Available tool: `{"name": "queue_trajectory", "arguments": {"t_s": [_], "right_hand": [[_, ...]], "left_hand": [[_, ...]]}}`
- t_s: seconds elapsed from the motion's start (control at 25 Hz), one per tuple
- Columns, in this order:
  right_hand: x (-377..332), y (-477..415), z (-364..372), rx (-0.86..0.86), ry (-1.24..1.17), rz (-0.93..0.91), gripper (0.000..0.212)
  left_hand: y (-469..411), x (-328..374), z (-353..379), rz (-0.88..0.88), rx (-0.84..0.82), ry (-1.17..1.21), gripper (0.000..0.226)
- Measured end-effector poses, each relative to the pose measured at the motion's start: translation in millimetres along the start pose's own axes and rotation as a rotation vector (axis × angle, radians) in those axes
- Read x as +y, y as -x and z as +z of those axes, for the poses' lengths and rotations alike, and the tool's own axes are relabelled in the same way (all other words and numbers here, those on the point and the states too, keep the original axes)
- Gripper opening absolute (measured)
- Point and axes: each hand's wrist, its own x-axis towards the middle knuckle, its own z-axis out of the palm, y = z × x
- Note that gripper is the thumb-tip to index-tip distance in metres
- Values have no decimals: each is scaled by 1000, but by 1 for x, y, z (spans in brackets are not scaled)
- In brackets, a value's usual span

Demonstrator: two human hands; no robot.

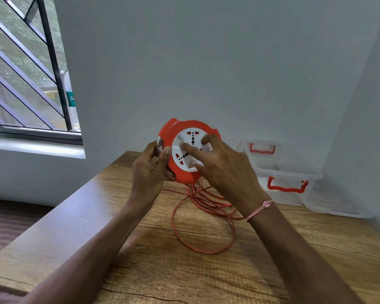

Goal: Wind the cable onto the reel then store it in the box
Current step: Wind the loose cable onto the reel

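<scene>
Far left: barred window [24,69], greenery blurred beyond it. On the sill at its right edge, a bottle [69,95] with a green label; print too small to read.

Wooden counter [162,270] running from lower left toward the corner of the room, grain plain to see.

Left hand [149,170], raised above the counter, gripping the left edge of the reel [180,137]. Fingers [166,154] curled round that edge: thumb laid on the red front rim, the rest tucked behind.

Reel held clear of the counter, tipped up with its face toward the camera. Red outer shell, white round centre with socket holes.

Right hand [224,170] set on the white centre. Fingers [191,150] spread and bent over it: index tip on a raised white rib, thumb at the lower edge of the disc, another fingertip curled at the upper right. Centre held between thumb and fingertips.

Cable [206,202] orange-red, mostly unwound: loose loops lying on the counter below the reel and between the two forearms, one strand rising to the reel's bottom edge.

Pink and white braided bracelet [260,210] on the right wrist.

Back right, against the wall: clear plastic box [294,199] with red handles, open, well apart from the reel. Just beside it on the right, a clear lid [336,205] lying flat on the counter.
</scene>
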Motion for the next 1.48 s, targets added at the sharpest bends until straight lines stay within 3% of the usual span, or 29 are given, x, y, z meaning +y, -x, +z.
{"name": "queue_trajectory", "arguments": {"t_s": [0.12, 0.32, 0.4, 0.52, 0.6, 0.68, 0.76, 0.84, 1.0, 1.12, 1.24, 1.36, 1.48], "right_hand": [[-6, 2, 1, -40, 96, -19, 77], [-14, -2, -1, 156, -83, 172, 64], [-20, -6, 1, 163, -300, 411, 62], [-29, -9, 6, 82, -821, 826, 50], [-30, -10, 4, 55, -1136, 952, 42], [-24, -7, 1, 90, -996, 793, 36], [-9, -1, 0, 175, -524, 427, 35], [1, 1, 1, 163, -211, 104, 43], [-5, 3, 6, 37, 121, 30, 76], [-10, 2, 5, 100, 61, 58, 73], [-15, 0, 3, 147, -116, 213, 66], [-21, -5, 4, 130, -397, 543, 63], [-27, -8, 6, 82, -973, 927, 48]], "left_hand": [[0, 0, 0, 9, -17, -39, 38], [1, 0, 1, 51, -56, -72, 34], [3, 2, 3, 58, -71, -54, 35], [2, 2, 4, 66, -79, -56, 36], [2, 1, 4, 55, -65, -64, 38], [2, 1, 2, 16, -32, -48, 37], [0, 2, 1, 6, -2, -39, 36], [0, 2, 2, 17, 6, -42, 41], [1, 0, 3, 34, -21, -57, 42], [0, -1, 2, 83, -28, -88, 41], [2, -1, 2, 116, -52, -94, 34], [6, 1, 6, 173, -43, -109, 38], [6, 2, 9, 210, -34, -129, 37]]}}
